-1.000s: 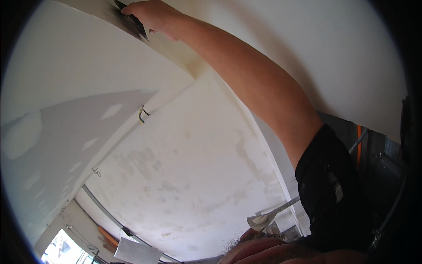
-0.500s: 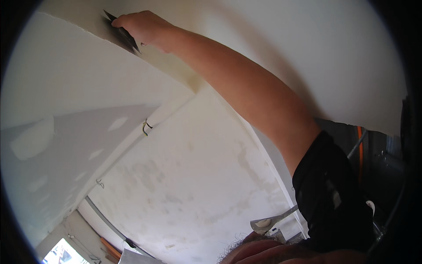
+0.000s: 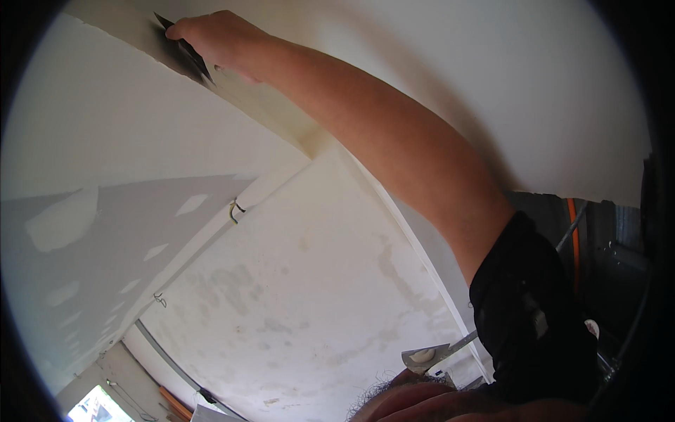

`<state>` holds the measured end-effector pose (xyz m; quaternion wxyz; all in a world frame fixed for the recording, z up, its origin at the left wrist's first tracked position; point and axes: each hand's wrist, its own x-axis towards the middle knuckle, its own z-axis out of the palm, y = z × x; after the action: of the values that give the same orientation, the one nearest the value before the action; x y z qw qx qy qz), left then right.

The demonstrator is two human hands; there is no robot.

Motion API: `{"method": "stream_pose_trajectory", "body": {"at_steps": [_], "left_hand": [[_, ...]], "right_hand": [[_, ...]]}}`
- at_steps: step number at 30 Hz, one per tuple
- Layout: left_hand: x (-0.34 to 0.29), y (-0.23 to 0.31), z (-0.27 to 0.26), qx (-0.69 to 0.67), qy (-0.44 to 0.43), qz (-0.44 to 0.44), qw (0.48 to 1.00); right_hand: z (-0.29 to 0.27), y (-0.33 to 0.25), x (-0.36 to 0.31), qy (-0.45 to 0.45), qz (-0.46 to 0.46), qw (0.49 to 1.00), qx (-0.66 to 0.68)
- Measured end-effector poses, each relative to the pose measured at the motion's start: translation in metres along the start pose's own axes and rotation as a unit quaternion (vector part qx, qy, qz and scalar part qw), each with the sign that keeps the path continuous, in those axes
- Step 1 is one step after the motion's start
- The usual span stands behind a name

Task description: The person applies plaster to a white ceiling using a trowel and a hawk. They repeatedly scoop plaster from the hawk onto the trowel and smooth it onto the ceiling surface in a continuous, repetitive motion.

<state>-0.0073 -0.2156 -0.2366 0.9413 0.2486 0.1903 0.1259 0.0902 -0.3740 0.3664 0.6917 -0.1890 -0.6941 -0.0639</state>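
Observation:
My right hand (image 3: 228, 43) reaches to the upper left on an outstretched arm with a black sleeve. Its fingers are closed on a wide, dark filling knife (image 3: 188, 55), seen nearly edge-on. The blade lies against the pale plastered strip (image 3: 271, 121), along its rough lower edge, and a dark shadow falls beside it. Low in the picture, a second filling knife (image 3: 416, 354) carries a lump of pale filler (image 3: 423, 356); its handle passes behind my sleeve, so what holds it is hidden. My left hand does not show.
Grey boarding with white filler patches (image 3: 65, 219) slopes at the left. Loose wires (image 3: 235, 211) stick out near the joint with the blotchy white wall (image 3: 302, 281). An orange pipe (image 3: 574, 239) stands at the right, and a bright window (image 3: 98, 406) at the lower left.
My right hand and its filling knife have slid slightly up and left along the strip's edge, still gripped. The view has shifted a little; the lower filling knife's blade appears turned slightly.

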Motion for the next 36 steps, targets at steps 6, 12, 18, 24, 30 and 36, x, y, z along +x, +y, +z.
{"method": "stream_pose_trajectory", "body": {"at_steps": [6,12,18,24,30,36], "left_hand": [[-0.008,-0.003,0.001,0.001,0.002,0.0,1.0],[-0.011,-0.006,-0.001,0.001,0.002,-0.001,1.0],[-0.011,-0.006,-0.005,0.002,0.004,0.001,1.0],[-0.009,-0.009,-0.009,0.001,0.006,-0.001,1.0],[-0.006,-0.012,-0.014,0.007,0.01,-0.011,1.0],[-0.002,-0.023,-0.025,0.002,0.021,-0.023,1.0]], "right_hand": [[0.004,-0.016,0.002,-0.002,-0.016,1.0,-0.01],[0.007,-0.026,0.0,-0.005,-0.053,0.998,-0.03],[0.007,-0.034,-0.003,0.007,-0.133,0.988,-0.077],[0.011,-0.036,-0.01,0.037,-0.26,0.952,-0.155],[-0.001,-0.041,-0.003,0.058,-0.31,0.93,-0.187],[-0.028,-0.028,-0.024,0.134,-0.296,0.943,-0.076]]}}
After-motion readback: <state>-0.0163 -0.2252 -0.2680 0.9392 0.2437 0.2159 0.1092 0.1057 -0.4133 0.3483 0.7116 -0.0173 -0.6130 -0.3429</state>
